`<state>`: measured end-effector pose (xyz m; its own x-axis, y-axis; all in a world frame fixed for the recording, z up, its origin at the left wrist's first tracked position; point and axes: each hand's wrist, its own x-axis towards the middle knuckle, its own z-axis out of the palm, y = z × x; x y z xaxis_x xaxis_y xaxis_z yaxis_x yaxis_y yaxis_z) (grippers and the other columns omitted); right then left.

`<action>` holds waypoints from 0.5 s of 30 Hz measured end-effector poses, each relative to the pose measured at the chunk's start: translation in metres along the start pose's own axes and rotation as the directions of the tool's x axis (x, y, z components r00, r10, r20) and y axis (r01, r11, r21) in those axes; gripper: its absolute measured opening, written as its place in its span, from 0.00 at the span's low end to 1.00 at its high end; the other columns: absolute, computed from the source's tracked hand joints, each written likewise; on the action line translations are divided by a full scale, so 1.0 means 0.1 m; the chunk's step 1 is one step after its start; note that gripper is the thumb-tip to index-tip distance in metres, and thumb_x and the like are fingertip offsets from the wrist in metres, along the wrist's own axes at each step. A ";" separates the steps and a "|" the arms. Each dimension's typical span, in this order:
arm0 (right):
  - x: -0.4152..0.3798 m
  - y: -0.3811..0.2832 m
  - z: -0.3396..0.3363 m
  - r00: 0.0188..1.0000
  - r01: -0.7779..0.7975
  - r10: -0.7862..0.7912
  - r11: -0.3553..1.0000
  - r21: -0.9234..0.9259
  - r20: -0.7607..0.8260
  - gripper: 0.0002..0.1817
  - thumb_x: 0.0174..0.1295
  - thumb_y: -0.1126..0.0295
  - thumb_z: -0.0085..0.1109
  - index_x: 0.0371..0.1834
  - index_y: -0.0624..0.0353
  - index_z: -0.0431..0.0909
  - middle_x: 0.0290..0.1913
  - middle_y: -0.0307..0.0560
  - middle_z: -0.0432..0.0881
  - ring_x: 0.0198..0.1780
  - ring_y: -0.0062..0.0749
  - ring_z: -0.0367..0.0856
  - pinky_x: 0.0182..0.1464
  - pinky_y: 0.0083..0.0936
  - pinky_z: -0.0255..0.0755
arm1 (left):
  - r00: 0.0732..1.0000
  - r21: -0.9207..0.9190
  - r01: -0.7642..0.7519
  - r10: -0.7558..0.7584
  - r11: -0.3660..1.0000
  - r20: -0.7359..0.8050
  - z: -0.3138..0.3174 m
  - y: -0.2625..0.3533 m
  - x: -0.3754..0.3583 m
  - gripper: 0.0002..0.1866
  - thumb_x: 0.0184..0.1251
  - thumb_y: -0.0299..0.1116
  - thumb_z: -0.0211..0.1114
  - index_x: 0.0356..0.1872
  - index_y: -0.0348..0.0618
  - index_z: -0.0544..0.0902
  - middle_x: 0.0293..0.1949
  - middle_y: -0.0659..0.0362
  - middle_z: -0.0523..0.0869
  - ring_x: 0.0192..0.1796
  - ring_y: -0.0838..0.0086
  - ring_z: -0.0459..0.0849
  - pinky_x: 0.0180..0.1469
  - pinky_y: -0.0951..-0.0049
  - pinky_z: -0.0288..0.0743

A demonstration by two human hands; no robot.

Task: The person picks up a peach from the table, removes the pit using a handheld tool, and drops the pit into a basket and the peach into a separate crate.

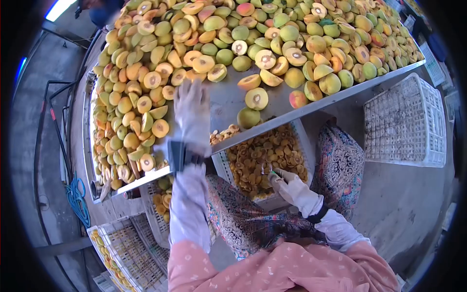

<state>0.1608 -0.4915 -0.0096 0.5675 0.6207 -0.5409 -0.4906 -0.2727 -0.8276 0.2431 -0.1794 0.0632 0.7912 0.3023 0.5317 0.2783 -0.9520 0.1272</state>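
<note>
My left hand (192, 109), in a pale glove, reaches over the metal table (221, 100). Its fingers stretch forward and appear to touch a halved peach (197, 76) at the edge of the pile; motion blurs them slightly. My right hand (294, 191), also gloved, is closed around a small pitting tool (266, 168) with a curved metal end and a bit of green. It hovers over a white crate (302, 141) of small brownish-orange cut pieces (265, 151). Peach halves with pits showing, such as one cut peach (256, 99), lie near the table's front edge.
A large heap of halved peaches (146, 63) covers much of the table. A small pile of pits (224, 134) sits by the front rim. White plastic crates stand on the floor, one crate (406, 121) at right and another crate (138, 253) at lower left. A blue hose (77, 199) hangs at left.
</note>
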 end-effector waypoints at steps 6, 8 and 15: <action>-0.01 0.27 -0.23 0.987 0.085 -0.069 0.991 0.107 -0.145 0.15 0.72 0.57 0.52 0.48 0.58 0.76 0.30 0.28 0.74 0.28 0.11 0.67 0.30 0.14 0.63 | 0.869 0.381 -0.187 -0.029 0.905 0.494 0.59 0.27 0.86 0.28 0.60 0.43 0.69 0.62 0.55 0.76 0.76 0.54 0.57 0.79 0.50 0.49 0.77 0.43 0.44; -0.09 -0.09 -0.21 0.990 -0.068 0.077 0.995 0.077 -0.122 0.14 0.72 0.56 0.53 0.47 0.56 0.76 0.29 0.27 0.73 0.26 0.11 0.67 0.28 0.13 0.62 | 0.894 0.346 -0.228 0.055 0.910 0.445 0.52 0.37 0.67 0.26 0.58 0.41 0.71 0.59 0.53 0.77 0.73 0.53 0.63 0.76 0.51 0.56 0.74 0.45 0.51; -0.15 -0.36 0.10 0.982 0.160 -0.183 0.924 0.347 0.036 0.11 0.74 0.63 0.52 0.47 0.59 0.78 0.22 0.36 0.69 0.27 0.17 0.68 0.28 0.22 0.62 | 0.733 -0.712 0.661 -0.411 0.238 0.543 -0.09 0.50 -0.37 0.11 0.64 0.33 0.71 0.40 0.41 0.78 0.30 0.62 0.82 0.33 0.76 0.80 0.39 0.74 0.79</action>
<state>0.1634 -0.4832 0.0300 0.6238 0.6862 -0.3742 -0.5918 0.1019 -0.7996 0.2229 -0.2389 0.0573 0.7611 0.6380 -0.1174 0.2016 -0.0605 0.9776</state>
